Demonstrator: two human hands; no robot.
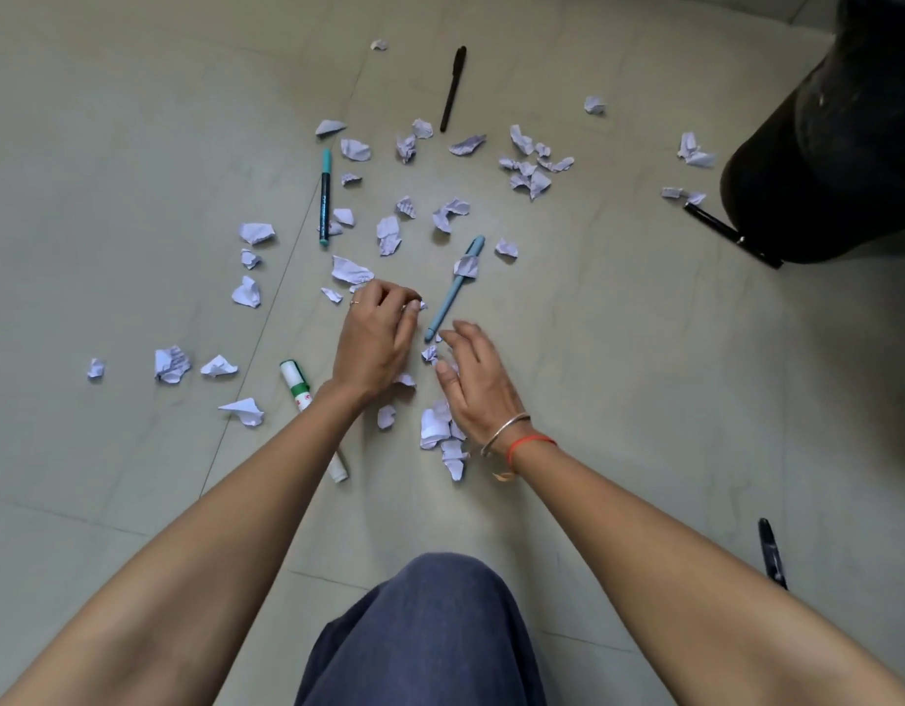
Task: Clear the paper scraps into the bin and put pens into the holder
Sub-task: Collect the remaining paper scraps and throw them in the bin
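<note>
Crumpled white paper scraps (389,235) litter the tiled floor (134,145). The left hand (376,338) pinches 1 small scrap (422,304) beside the pale blue pen (455,290); the right hand (473,384) spreads its fingers loosely over others. Bare floor separates them from the black bin (837,145), upper right edge.

Reaches both bare forearms forward and down, converging toward the middle. Curls the left hand (374,343) palm down, knuckles raised, and pinches a small paper scrap (422,304) at the fingertips (413,309). Holds the right hand (473,382) just beside it and nearer the body, palm down, fingers spread and loosely bent.
</note>
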